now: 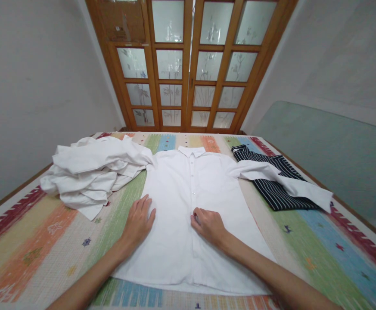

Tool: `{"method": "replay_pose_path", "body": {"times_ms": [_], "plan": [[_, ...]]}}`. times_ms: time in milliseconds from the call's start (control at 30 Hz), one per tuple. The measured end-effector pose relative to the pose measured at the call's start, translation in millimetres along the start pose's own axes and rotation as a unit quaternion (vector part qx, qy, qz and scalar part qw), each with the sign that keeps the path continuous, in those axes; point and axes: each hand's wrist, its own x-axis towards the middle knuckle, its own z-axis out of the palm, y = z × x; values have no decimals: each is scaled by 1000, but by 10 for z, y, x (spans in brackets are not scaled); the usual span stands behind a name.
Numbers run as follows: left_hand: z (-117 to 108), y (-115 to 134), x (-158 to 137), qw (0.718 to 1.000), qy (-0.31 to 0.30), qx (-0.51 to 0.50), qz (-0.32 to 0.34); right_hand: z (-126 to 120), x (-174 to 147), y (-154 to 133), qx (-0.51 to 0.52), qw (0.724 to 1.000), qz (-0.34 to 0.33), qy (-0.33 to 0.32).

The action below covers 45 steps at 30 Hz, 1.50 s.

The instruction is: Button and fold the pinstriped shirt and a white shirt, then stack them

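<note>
A white button-up shirt [171, 249] lies front side up, its collar at the far end and its button strip running down the middle. My left hand [139, 218] rests at the shirt's left side edge, thumb apart from the fingers, holding nothing. At the button strip, the fingers of my right hand [209, 223] are curled and closed on the shirt cloth. One sleeve [291, 183] stretches out to the right, over a folded black-and-white striped garment [268, 191]. The other sleeve cannot be told apart from the white pile at the left.
A crumpled heap of white cloth [94, 168] sits at the left, against the shirt's shoulder. Beneath everything is a striped, colourful cloth [304, 241]. Behind stand wooden doors with glass panes [188, 82]. A pale green panel [330, 150] leans along the right wall.
</note>
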Motion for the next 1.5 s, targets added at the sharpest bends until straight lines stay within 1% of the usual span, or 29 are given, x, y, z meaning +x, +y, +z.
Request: {"method": "replay_pose_path", "body": {"times_ms": [67,133,167,200,267,333,400,467,533,633,700,767,900,1000,1067,1133,1200,1233,1300,1367,1433,1500], "plan": [[-63,-33,-24,998,-9,52,-40,8,13,-16,2,998,-42,38],[-135,-50,-22,991,-37,95,-81,11,2,-35,24,994,-86,70],[-173,-55,-13,987,-57,109,-99,10,-14,-45,39,991,-104,74],[-212,-57,1,983,-81,117,-116,6,-37,-55,55,989,-121,70],[-286,-56,38,972,-136,117,-153,-8,-98,-74,81,984,-151,40],[-345,-55,80,957,-189,108,-190,-33,-170,-92,88,979,-185,-5],[-374,-64,114,947,-223,100,-208,-71,-241,-110,85,972,-214,-51],[-370,-92,129,949,-229,85,-198,-123,-303,-130,88,964,-233,-93],[-344,-139,123,958,-216,61,-178,-188,-358,-150,107,955,-248,-125],[-312,-233,93,968,-191,31,-159,-300,-428,-173,149,933,-284,-166],[-323,-294,79,970,-186,24,-158,-378,-468,-183,172,916,-306,-193],[-360,-338,83,968,-189,23,-162,-452,-504,-194,191,904,-320,-209],[-440,-324,152,972,-182,21,-144,-541,-559,-230,231,885,-348,-206],[-422,-224,251,984,-145,1,-103,-533,-585,-258,264,862,-375,-217],[-364,-128,345,992,-113,-21,-46,-506,-597,-271,285,846,-389,-227],[-280,-3,476,994,-91,-43,29,-476,-608,-280,301,833,-399,-238],[-175,162,653,990,-90,-63,88,-450,-619,-293,313,824,-402,-247],[-114,261,759,987,-96,-74,104,-440,-624,-301,319,823,-399,-249],[29,482,994,982,-113,-84,123,-428,-631,-323,332,821,-390,-252],[198,703,1227,979,-145,-73,124,-443,-634,-343,341,819,-381,-261],[387,880,1413,978,-176,-52,95,-504,-627,-344,344,816,-375,-276],[576,981,1516,976,-199,-32,78,-613,-606,-301,340,823,-361,-279]]}}
